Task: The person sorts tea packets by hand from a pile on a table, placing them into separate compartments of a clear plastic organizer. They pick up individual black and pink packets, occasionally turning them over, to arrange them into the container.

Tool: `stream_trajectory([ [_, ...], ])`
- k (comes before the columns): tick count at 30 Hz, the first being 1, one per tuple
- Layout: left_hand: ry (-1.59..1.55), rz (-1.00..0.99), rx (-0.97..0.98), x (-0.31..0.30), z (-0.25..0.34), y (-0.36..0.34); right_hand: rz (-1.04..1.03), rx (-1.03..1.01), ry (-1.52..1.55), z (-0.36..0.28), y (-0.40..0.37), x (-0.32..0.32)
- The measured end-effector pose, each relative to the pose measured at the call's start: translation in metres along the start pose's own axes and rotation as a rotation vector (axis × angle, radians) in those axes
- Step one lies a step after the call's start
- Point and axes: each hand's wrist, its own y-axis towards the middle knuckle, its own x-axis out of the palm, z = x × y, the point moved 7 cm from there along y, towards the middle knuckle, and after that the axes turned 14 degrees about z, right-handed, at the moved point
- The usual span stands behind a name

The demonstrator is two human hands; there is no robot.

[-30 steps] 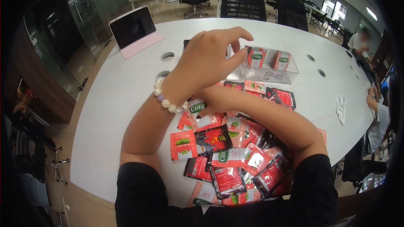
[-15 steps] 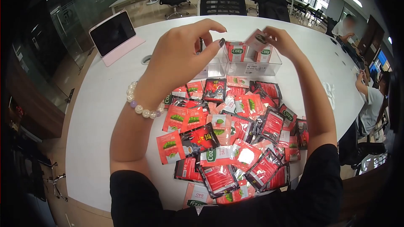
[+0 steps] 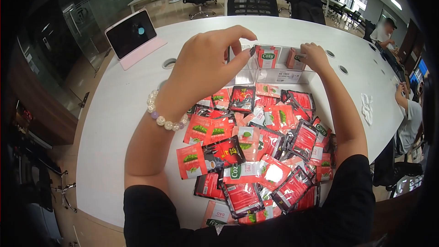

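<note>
Two clear plastic boxes stand side by side beyond a heap of packets. Pink Cozy tea packets [image 3: 267,58] stand upright at the left of the right-hand clear box [image 3: 280,76]. At that box's right end, my right hand [image 3: 314,57] has its fingers closed on a tea packet [image 3: 295,58] down among others; the fingers partly hide it. My left hand [image 3: 208,59] hovers over the left clear box [image 3: 242,77], thumb and forefinger apart, holding nothing visible. That hand hides much of this box. Below lie many loose pink tea packets [image 3: 247,139] and red-and-black sachets [image 3: 242,98], overlapping on the table.
On the white table [image 3: 105,155] a tablet in a pink case [image 3: 132,36] stands at the back left. A crumpled white item [image 3: 366,108] lies at the right. Round cable holes dot the top. People sit at the right edge; office chairs [image 3: 252,3] stand behind.
My right hand has lowered the tea packet from above the right box down into its right end. My left hand keeps its pose. The view has shifted slightly, and the tablet screen shows a light-blue spot.
</note>
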Motion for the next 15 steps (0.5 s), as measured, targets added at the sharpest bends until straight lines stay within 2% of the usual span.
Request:
stream_trajectory([
  [7, 0.021, -0.018, 0.006, 0.002, 0.001, -0.002, 0.107, 0.033, -0.129, -0.003, -0.003, 0.0],
  [10, 0.029, -0.024, 0.017, 0.003, 0.001, -0.002, 0.149, 0.086, 0.003, -0.015, 0.0, -0.018],
  [13, 0.044, -0.053, 0.005, 0.008, -0.003, -0.003, 0.065, 0.042, 0.365, -0.07, -0.002, -0.035],
  [15, 0.056, -0.083, -0.004, 0.013, -0.004, -0.005, 0.007, -0.126, 0.523, -0.122, -0.016, -0.043],
])
